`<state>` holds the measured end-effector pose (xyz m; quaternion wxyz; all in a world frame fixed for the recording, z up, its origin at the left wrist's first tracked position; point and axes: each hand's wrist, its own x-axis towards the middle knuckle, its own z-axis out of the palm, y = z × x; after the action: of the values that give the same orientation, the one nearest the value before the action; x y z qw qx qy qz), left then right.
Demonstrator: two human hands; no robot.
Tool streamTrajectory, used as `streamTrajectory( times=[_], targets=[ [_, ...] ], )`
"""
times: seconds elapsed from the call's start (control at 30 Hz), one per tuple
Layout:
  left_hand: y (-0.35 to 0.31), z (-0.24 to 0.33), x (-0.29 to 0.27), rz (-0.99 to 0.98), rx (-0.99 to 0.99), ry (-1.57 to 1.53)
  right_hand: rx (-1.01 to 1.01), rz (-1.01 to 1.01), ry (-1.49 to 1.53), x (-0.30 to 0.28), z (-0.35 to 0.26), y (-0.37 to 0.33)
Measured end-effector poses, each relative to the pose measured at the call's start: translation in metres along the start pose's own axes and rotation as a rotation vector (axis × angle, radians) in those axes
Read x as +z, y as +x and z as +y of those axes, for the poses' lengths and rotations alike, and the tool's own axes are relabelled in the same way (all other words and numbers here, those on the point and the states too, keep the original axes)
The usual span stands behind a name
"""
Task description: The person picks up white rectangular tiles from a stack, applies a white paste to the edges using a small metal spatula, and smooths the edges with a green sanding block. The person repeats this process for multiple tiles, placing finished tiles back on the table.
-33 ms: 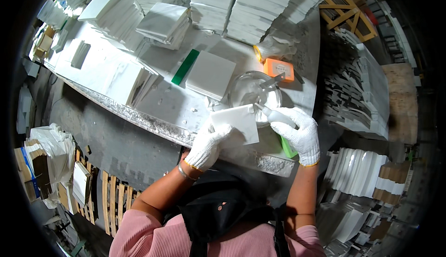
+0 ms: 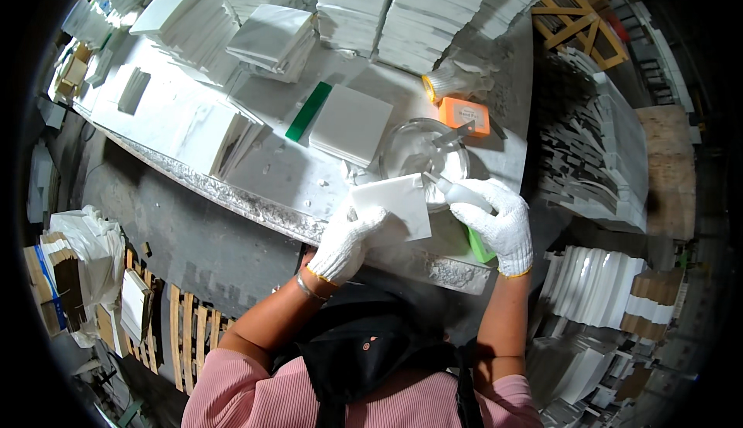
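Observation:
My left hand (image 2: 350, 238), in a white knitted glove, grips a square white stone tile (image 2: 404, 210) by its left side, tilted above the table's near edge. In my right hand (image 2: 499, 223), gloved the same way, is a small white squeeze bottle (image 2: 467, 196). Its narrow nozzle points at the tile's upper right corner; whether it touches cannot be made out. Just beyond the tile sits a round clear bowl (image 2: 404, 149), with a metal putty knife (image 2: 455, 135) across its rim. Partly hidden by my right hand is a bright green object (image 2: 480, 245).
Beside the bowl stand a stack of tiles (image 2: 352, 122), a dark green strip (image 2: 309, 111), an orange box (image 2: 466, 115) and a loose glove (image 2: 457, 81). Tall tile stacks (image 2: 433, 18) line the back of the table (image 2: 298, 176). Wooden pallets (image 2: 193, 327) lie at lower left.

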<state>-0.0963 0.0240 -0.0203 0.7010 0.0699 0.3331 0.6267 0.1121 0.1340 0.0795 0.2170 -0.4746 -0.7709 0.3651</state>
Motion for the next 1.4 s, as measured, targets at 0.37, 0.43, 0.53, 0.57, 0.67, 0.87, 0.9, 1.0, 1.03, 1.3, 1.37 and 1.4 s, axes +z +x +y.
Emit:
streamTrajectory(
  times=[0.37, 0.43, 0.53, 0.57, 0.67, 0.87, 0.9, 1.0, 1.03, 1.3, 1.37, 1.4],
  targets=[
    [0.000, -0.002, -0.001, 0.011, 0.004, 0.002, -0.033, 0.012, -0.051, 0.002, -0.002, 0.002],
    [0.000, -0.001, -0.001, 0.013, 0.006, 0.008, -0.051, 0.014, -0.075, 0.002, 0.001, 0.002],
    [0.001, -0.003, -0.003, 0.025, 0.003, 0.019, -0.066, 0.016, -0.078, 0.002, 0.001, 0.002],
    [0.001, -0.004, -0.005, 0.028, -0.003, 0.020, -0.066, 0.016, -0.077, 0.002, 0.001, 0.002],
    [0.002, -0.004, -0.005, 0.031, 0.002, 0.034, -0.063, 0.013, -0.080, 0.002, -0.001, 0.003],
    [0.001, -0.003, -0.003, 0.036, 0.001, 0.023, -0.034, 0.003, -0.075, 0.002, -0.002, 0.002],
    [0.001, -0.003, -0.003, 0.037, -0.002, 0.018, -0.034, 0.006, -0.074, 0.002, -0.003, 0.002],
    [0.002, -0.005, -0.006, 0.026, 0.005, 0.025, -0.035, 0.009, -0.048, 0.002, -0.002, 0.002],
    [0.002, -0.006, -0.006, 0.032, 0.012, 0.032, -0.035, 0.010, -0.036, 0.002, -0.002, 0.002],
    [0.002, -0.007, -0.009, 0.010, 0.011, 0.025, 0.203, 0.172, 0.274, -0.006, 0.027, -0.005],
    [0.002, -0.007, -0.009, -0.009, 0.018, 0.030, 0.298, 0.265, 0.434, -0.012, 0.041, -0.005],
    [0.002, -0.006, -0.008, -0.023, 0.021, 0.033, 0.339, 0.280, 0.413, -0.017, 0.051, -0.003]
  ],
)
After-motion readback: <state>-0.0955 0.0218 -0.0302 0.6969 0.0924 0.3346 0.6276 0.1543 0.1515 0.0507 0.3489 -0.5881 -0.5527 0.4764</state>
